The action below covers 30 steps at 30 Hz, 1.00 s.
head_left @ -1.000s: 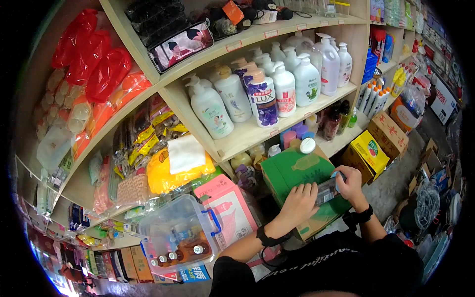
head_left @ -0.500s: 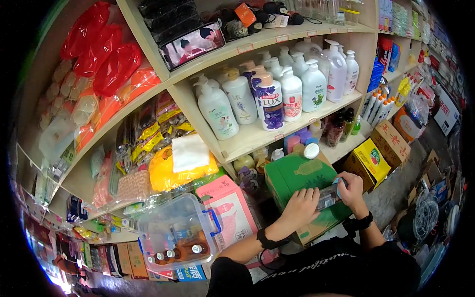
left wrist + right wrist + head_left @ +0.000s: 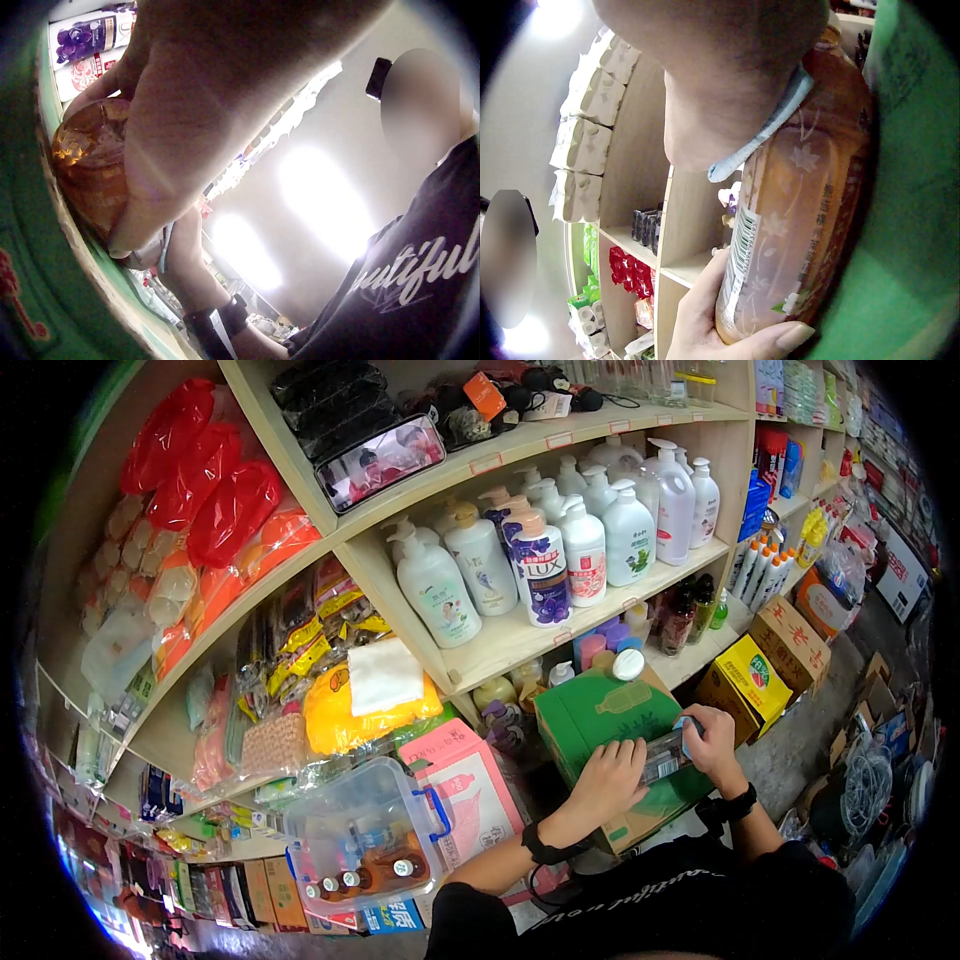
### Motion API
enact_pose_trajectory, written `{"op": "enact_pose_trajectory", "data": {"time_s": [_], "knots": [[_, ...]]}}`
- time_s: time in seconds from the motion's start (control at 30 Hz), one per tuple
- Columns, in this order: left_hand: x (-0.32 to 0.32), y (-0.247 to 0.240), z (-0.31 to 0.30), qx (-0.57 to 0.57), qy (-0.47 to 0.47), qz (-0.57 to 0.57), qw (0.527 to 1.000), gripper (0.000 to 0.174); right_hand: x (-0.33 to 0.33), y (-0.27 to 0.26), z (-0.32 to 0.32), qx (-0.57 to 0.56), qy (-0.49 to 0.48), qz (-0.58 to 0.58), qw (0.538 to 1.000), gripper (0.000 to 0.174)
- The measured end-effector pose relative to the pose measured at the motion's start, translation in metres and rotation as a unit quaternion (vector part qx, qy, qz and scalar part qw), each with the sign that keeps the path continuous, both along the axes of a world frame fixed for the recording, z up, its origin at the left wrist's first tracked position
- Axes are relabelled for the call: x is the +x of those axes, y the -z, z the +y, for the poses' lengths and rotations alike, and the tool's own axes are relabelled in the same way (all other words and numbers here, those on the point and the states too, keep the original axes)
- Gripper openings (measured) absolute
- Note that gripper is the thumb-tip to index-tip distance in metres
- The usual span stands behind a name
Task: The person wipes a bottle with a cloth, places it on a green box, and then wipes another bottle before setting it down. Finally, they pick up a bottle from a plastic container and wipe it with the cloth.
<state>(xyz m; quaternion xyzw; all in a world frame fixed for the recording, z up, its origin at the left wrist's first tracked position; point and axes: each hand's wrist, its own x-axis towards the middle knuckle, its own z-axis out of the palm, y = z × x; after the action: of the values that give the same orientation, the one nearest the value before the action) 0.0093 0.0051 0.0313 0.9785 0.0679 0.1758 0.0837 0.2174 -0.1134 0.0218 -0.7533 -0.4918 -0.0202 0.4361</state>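
Note:
A brown tea bottle [image 3: 664, 753] lies on its side on top of a green carton [image 3: 600, 712]. My left hand [image 3: 610, 772] grips its base end, with the thumb under the bottle [image 3: 799, 217] in the right wrist view. My right hand [image 3: 708, 738] holds the cap end, fingers curled over it. The left wrist view shows the amber bottle base [image 3: 94, 161] under my left hand [image 3: 180, 127], lying on the green carton [image 3: 37, 285].
Shelves ahead carry pump bottles, among them a LUX bottle [image 3: 541, 568]. A white cap [image 3: 628, 663] sits at the carton's far edge. A pink box [image 3: 470, 785] and a clear lidded tub [image 3: 365, 840] stand to the left. Yellow and brown cartons [image 3: 755, 670] crowd the floor right.
The hands and bottle stay in the same place on the green carton. Only the head view has shifted slightly.

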Motion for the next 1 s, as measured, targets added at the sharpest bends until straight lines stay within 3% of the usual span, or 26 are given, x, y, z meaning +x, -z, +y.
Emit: {"op": "enact_pose_trajectory", "data": {"time_s": [0.4, 1.0], "knots": [[0.0, 0.001, 0.0, -0.011, -0.003, 0.013, 1.0, 0.081, -0.004, -0.008, -0.001, -0.025, 0.008, 0.01, 1.0, 0.024], [0.0, 0.0, 0.001, 0.013, -0.004, 0.002, 1.0, 0.082, 0.0, 0.0, 0.0, -0.002, 0.004, -0.002, 1.0, 0.019]]}}
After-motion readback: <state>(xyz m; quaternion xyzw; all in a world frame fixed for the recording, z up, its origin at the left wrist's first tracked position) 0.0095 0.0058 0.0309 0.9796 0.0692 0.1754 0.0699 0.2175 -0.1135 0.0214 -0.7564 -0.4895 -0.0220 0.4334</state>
